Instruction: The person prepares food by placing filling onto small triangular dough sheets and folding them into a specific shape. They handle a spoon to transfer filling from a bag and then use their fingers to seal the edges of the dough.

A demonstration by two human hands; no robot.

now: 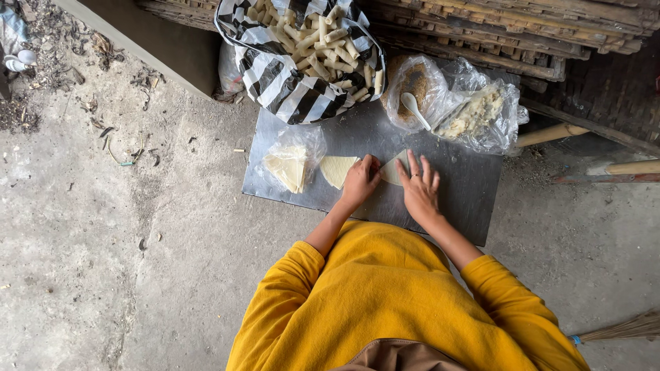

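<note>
Pale wrapper sheet (392,170) lay on grey metal board (474,192), pinned btwn both hands. Left hand (359,182) w/ fingers curled, pressing its left edge; right hand (421,187) flat, fingers spread on its right side. Second wrapper wedge (337,170) just left; bag of wrappers (292,165) beside that.

A smooth, dull grey metal sheet (467,185) lies on rough concrete floor (103,261). Crinkled clear plastic bags (481,117) look glossy. Pale, matt dough wrappers (338,170) look thin; the yellow sleeves (295,275) are soft cloth.
</note>
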